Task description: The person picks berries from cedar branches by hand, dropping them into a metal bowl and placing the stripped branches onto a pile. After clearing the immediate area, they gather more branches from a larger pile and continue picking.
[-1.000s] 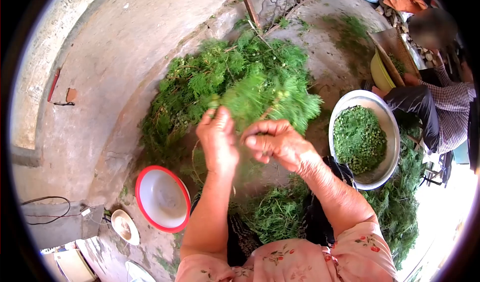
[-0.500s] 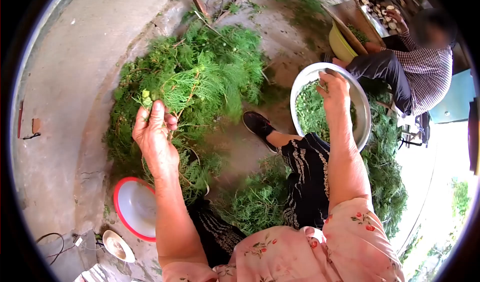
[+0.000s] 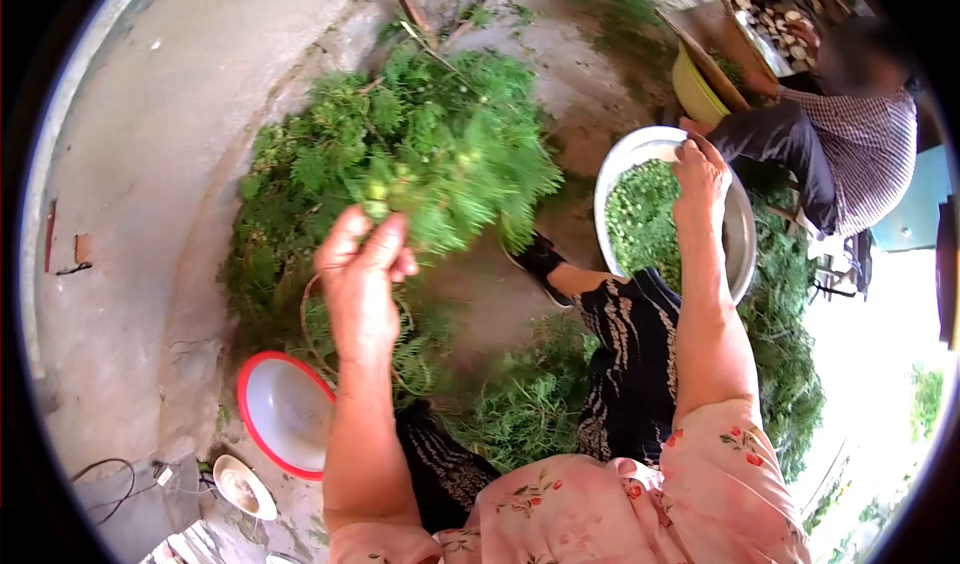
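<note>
My left hand (image 3: pixel 362 254) is closed around a conifer sprig (image 3: pixel 440 199) with feathery green leaves and small pale green cones; motion blurs the sprig. Behind it spreads a big heap of cut conifer branches (image 3: pixel 300 174). On the right, my right hand (image 3: pixel 703 174) is at the far rim of a silver metal bowl (image 3: pixel 742 234), its fingers curled over the edge, fingertips partly hidden. Inside the bowl lie many small green cones and leaf bits (image 3: pixel 640 214).
A red-rimmed white basin (image 3: pixel 290 419) and a small pale bowl (image 3: pixel 243 488) stand at lower left. More branches (image 3: pixel 530 404) lie between my legs. Another person (image 3: pixel 845 154) sits at upper right beside a yellow-green tub (image 3: pixel 697 89).
My left hand has moved a little right and up with the sprig. My right hand has shifted from over the bowl's inside to its far rim, fingers now more curled. The view has shifted slightly.
</note>
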A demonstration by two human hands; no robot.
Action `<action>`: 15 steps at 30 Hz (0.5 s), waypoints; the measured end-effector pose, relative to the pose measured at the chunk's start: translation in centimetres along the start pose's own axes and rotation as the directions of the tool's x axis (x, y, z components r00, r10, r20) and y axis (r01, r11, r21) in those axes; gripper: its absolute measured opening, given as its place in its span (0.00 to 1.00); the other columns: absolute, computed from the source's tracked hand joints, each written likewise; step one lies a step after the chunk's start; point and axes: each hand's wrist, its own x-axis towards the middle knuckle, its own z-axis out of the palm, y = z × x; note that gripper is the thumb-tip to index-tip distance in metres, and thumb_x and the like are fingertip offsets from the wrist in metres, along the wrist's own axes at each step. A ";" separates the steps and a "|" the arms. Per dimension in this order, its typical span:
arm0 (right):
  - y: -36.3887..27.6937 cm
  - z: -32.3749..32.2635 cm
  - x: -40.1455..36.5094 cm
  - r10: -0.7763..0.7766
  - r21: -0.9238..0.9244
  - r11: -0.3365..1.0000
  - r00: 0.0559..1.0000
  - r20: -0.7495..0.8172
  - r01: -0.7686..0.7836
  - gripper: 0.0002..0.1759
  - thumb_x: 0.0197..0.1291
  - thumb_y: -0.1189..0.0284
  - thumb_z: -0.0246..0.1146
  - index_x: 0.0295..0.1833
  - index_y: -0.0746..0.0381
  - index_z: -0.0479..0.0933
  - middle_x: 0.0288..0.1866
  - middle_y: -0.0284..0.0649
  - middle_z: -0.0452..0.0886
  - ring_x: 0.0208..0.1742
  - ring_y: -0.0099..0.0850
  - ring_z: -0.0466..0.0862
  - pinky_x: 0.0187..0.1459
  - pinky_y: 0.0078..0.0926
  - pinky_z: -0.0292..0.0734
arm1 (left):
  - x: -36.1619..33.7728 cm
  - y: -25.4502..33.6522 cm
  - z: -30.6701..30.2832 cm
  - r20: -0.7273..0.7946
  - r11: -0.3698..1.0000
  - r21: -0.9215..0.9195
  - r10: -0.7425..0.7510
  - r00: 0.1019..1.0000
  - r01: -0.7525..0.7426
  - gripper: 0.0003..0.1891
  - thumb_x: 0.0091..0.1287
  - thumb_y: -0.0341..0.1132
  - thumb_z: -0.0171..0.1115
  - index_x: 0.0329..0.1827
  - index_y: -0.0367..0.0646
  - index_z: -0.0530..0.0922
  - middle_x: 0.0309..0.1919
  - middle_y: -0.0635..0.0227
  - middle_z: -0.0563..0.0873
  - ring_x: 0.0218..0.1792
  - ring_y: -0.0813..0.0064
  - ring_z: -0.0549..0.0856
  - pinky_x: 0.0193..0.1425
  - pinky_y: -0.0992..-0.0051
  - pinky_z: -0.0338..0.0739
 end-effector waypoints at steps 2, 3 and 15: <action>-1.4 2.6 -3.0 -0.049 0.216 0.976 0.965 0.256 -0.008 0.12 0.58 0.73 0.58 0.47 0.64 0.77 0.37 0.37 0.80 0.35 0.25 0.79 0.36 0.21 0.74 | -0.2 -0.3 0.1 0.105 1.000 0.021 -0.025 0.994 0.023 0.03 0.59 0.27 0.61 0.36 0.42 0.79 0.22 0.75 0.80 0.16 0.86 0.72 0.17 0.86 0.62; -2.4 3.8 -4.8 -0.052 0.189 0.982 0.928 0.368 -0.020 0.12 0.60 0.73 0.57 0.47 0.65 0.77 0.38 0.38 0.80 0.37 0.26 0.80 0.39 0.24 0.76 | -0.2 -0.4 0.1 0.140 0.998 0.045 -0.045 0.989 0.039 0.03 0.60 0.28 0.61 0.35 0.43 0.80 0.21 0.75 0.79 0.15 0.86 0.72 0.17 0.86 0.62; -6.1 9.5 -15.7 -0.012 -0.011 0.997 0.311 0.950 0.073 0.33 0.49 0.71 0.69 0.62 0.61 0.66 0.48 0.32 0.74 0.47 0.21 0.72 0.49 0.21 0.71 | -0.7 -0.8 0.4 0.335 0.965 0.262 -0.103 0.936 0.012 0.03 0.59 0.26 0.61 0.33 0.35 0.79 0.20 0.75 0.76 0.17 0.88 0.69 0.19 0.87 0.62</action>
